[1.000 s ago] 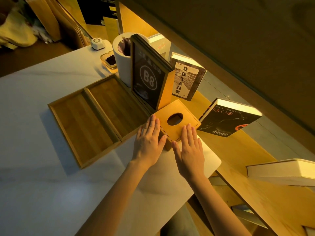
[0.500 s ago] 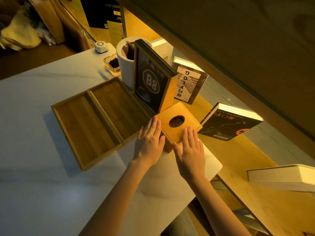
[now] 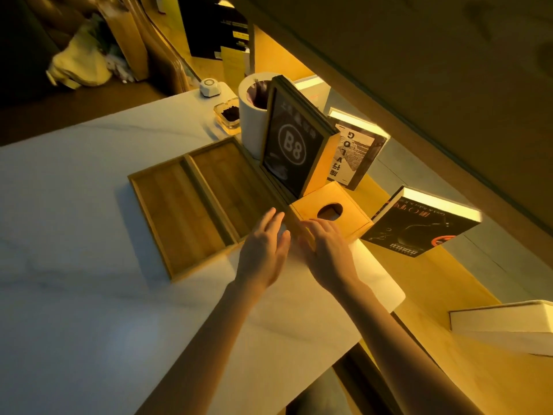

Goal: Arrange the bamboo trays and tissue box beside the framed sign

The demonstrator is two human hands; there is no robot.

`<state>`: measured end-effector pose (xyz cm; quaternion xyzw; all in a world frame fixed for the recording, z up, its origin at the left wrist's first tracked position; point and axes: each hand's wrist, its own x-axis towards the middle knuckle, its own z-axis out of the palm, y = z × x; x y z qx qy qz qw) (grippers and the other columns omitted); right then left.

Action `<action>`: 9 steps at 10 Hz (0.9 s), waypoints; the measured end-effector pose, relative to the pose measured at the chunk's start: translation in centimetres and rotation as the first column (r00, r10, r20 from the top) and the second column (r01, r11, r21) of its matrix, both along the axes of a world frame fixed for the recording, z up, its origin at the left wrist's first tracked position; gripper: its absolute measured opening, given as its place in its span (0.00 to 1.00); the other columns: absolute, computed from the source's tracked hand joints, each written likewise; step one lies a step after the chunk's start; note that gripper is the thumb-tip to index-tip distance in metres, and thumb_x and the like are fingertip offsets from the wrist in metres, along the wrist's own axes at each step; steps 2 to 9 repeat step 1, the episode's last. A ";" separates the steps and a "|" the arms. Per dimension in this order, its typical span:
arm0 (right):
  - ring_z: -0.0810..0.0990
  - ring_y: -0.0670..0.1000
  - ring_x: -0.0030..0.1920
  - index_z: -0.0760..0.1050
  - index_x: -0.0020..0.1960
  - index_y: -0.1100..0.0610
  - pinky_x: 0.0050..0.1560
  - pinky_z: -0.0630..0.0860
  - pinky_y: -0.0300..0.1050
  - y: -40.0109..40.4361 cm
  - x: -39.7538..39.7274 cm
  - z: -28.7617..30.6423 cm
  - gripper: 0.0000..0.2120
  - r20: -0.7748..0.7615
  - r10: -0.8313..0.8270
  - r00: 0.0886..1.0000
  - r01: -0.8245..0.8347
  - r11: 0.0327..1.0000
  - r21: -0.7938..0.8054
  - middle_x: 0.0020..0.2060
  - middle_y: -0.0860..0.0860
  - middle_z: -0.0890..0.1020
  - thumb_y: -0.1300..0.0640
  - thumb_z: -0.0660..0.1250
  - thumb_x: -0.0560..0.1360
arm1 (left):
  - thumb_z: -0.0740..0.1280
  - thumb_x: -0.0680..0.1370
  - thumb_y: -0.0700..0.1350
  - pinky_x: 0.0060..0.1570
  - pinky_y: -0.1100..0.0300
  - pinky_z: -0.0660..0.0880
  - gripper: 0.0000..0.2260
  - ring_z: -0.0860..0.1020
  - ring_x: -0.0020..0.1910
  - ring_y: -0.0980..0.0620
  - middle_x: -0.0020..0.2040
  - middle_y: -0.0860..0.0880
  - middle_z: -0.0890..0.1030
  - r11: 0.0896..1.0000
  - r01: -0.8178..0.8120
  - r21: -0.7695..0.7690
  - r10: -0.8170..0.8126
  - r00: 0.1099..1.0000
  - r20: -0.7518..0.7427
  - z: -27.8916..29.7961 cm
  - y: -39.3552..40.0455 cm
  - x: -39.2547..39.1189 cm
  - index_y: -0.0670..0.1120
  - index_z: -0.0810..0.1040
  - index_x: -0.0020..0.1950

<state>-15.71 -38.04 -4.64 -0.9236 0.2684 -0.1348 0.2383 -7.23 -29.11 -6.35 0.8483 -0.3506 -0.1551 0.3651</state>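
On the white tabletop (image 3: 74, 235), in the head view, we are looking at two shallow bamboo trays (image 3: 194, 205) lying flat, side by side and touching along one long edge, their low rims framing bare, striped wooden floors. Just beside the far tray's right end, the framed sign (image 3: 291, 145) is standing upright, dark-faced with a circled "B8" in pale print. The tissue box (image 3: 329, 208) is sitting right at the sign's foot, near the tabletop's corner: a honey-coloured wooden cube with an oval hole in its lid.

We are holding our left hand (image 3: 263, 253) flat, fingers stretched out and slightly spread, gripping nothing, its fingertips lying by the near tray's corner and the box's left edge. Our right hand (image 3: 327, 250) is resting with loosely bent fingers on the box's near top edge; it is blurred, so whether it is actually gripping the box we cannot tell. Behind the sign a white cylindrical container (image 3: 253, 115) is standing, and a dark book (image 3: 419, 223) is showing right of the box.
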 end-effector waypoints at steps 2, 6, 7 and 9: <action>0.76 0.53 0.58 0.73 0.60 0.56 0.55 0.74 0.46 2.1 2.0 1.5 0.14 0.015 0.077 0.997 -0.078 0.989 0.123 0.57 0.54 0.79 0.56 0.63 0.76 | 0.55 0.78 0.50 0.58 0.60 0.68 0.19 0.70 0.65 0.46 0.68 0.42 0.69 0.999 -0.048 -0.011 0.049 0.999 0.024 1.6 2.2 1.7 0.44 0.65 0.67; 0.76 0.53 0.58 0.73 0.60 0.56 0.55 0.74 0.46 2.1 2.0 1.5 0.14 0.015 0.077 0.997 -0.078 0.989 0.123 0.57 0.54 0.79 0.56 0.63 0.76 | 0.55 0.78 0.50 0.58 0.60 0.68 0.19 0.70 0.65 0.46 0.68 0.42 0.69 0.999 -0.048 -0.011 0.049 0.999 0.024 1.6 2.2 1.7 0.44 0.65 0.67; 0.76 0.53 0.58 0.73 0.60 0.56 0.55 0.74 0.46 2.1 2.0 1.5 0.14 0.015 0.077 0.997 -0.078 0.989 0.123 0.57 0.54 0.79 0.56 0.63 0.76 | 0.55 0.78 0.50 0.58 0.60 0.68 0.19 0.70 0.65 0.46 0.68 0.42 0.69 0.999 -0.048 -0.011 0.049 0.999 0.024 1.6 2.2 1.7 0.44 0.65 0.67; 0.76 0.53 0.58 0.73 0.60 0.56 0.55 0.74 0.46 2.1 2.0 1.5 0.14 0.015 0.077 0.997 -0.078 0.989 0.123 0.57 0.54 0.79 0.56 0.63 0.76 | 0.55 0.78 0.50 0.58 0.60 0.68 0.19 0.70 0.65 0.46 0.68 0.42 0.69 0.999 -0.048 -0.011 0.049 0.999 0.024 1.6 2.2 1.7 0.44 0.65 0.67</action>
